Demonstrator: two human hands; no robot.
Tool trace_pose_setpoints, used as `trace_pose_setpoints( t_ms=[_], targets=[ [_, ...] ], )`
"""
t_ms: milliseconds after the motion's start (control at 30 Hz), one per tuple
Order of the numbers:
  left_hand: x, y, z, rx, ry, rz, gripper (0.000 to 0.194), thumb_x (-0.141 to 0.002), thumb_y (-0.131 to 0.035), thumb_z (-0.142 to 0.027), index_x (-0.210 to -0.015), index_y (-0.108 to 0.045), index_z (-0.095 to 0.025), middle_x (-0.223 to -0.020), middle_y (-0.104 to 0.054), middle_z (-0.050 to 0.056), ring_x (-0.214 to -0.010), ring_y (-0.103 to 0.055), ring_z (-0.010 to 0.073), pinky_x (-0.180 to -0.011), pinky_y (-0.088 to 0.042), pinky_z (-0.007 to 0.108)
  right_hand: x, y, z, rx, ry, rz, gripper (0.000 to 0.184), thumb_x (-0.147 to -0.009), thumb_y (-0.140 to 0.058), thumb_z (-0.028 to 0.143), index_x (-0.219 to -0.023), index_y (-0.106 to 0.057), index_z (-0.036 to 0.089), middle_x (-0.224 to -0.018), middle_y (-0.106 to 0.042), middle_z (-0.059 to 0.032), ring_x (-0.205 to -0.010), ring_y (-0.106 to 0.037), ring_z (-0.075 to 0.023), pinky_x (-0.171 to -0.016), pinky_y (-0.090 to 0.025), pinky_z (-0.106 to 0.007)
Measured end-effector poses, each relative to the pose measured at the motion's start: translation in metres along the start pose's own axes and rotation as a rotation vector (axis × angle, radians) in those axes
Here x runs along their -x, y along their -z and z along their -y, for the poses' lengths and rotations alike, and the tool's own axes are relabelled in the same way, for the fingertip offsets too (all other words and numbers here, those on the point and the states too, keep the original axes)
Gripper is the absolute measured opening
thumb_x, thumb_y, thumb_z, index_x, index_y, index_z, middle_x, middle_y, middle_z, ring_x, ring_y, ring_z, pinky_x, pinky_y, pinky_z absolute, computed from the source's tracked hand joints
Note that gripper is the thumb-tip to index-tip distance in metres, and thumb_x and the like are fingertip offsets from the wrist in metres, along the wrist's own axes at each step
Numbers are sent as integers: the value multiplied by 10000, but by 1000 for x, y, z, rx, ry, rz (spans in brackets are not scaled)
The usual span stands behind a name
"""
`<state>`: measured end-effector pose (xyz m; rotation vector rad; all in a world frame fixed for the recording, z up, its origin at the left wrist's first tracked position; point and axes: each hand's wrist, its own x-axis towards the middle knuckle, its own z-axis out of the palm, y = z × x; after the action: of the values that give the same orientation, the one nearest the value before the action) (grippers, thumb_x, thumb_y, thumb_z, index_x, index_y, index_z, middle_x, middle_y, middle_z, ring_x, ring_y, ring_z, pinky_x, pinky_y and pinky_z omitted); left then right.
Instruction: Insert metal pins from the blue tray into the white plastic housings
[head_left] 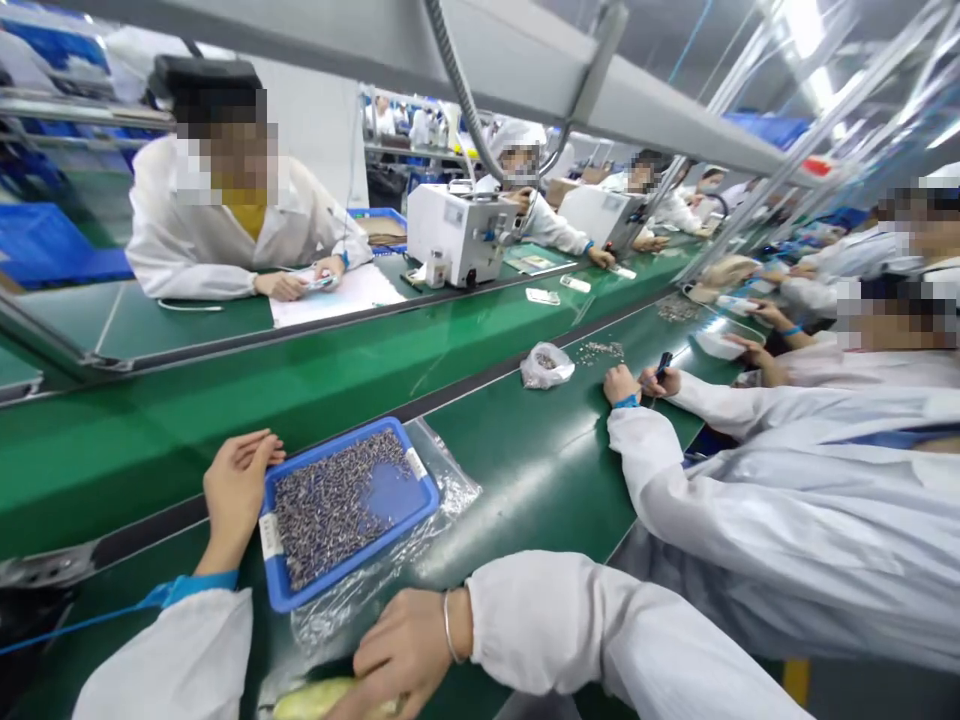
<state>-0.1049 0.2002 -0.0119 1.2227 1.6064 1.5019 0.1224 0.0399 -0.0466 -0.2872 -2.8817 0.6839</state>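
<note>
My left hand [238, 488] is at the upper left corner of a blue tray [274, 585], its thumb and fingers pressed together. Whatever is between these fingertips, if anything, is too small to make out. Many small metal screw-like parts [330, 510] cover most of the tray, with a bare patch at its right. Beneath the tray lies a clear plastic bag [450, 478]. My right hand [409, 645], with a bracelet at the wrist, is closed over a pale yellow-green object [311, 700] at the bottom edge. The hand and the frame's edge hide much of that object.
A white bag of small parts [546, 366] and loose parts [600, 352] lie farther along the green bench [525, 450]. A co-worker's hands [637, 385] work at my right. Across the green belt [300, 385], another person sits near a white machine [459, 235]. An overhead beam crosses above.
</note>
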Motion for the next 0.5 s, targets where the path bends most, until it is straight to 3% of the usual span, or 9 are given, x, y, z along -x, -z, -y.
trace_pose_setpoints(
  t_ms=[100, 200, 333, 400, 500],
  targets=[
    [-3, 2, 4, -10, 9, 14, 122, -754, -706, -422, -875, -691, -406, -816, -726, -72, -779, -731, 277, -871, -621, 526, 3, 0, -3, 45, -18, -55, 298, -902, -576, 542, -1101, -747, 401, -598, -616, 65, -629, -633, -38, -364, -270, -172],
    [-5, 3, 8, -31, 21, 43, 173, -780, -691, -437, -933, -666, -360, -886, -719, -29, -816, -724, 269, -930, -600, 533, 4, 6, -8, 82, 19, -9, 187, -859, -677, 393, -1032, -732, 438, -702, -686, 79, -626, -642, -47, -375, -286, -176],
    [-7, 4, 12, -59, 24, 19, 320, -801, -659, -482, -1031, -645, -260, -950, -713, 22, -816, -718, 227, -925, -599, 498, 7, 13, -13, 164, 103, 131, 51, -876, -668, 283, -901, -712, 280, -969, -751, 29, -836, -698, -61, -472, -400, -165],
    [-10, 6, 14, -72, 22, 4, 387, -812, -643, -486, -1071, -634, -200, -973, -711, 52, -809, -717, 206, -897, -606, 464, 9, 14, -14, 184, 80, 153, 126, -932, -600, 294, -945, -699, 217, -1088, -743, -10, -977, -692, -74, -554, -451, -164],
    [-15, 9, 21, -82, 25, 36, 402, -844, -616, -472, -1112, -606, -172, -1008, -703, 68, -803, -718, 189, -849, -615, 417, 11, 14, -14, 161, 8, 152, 273, -995, -499, 365, -1108, -678, 193, -1165, -726, -39, -1041, -678, -77, -626, -478, -162]
  ],
)
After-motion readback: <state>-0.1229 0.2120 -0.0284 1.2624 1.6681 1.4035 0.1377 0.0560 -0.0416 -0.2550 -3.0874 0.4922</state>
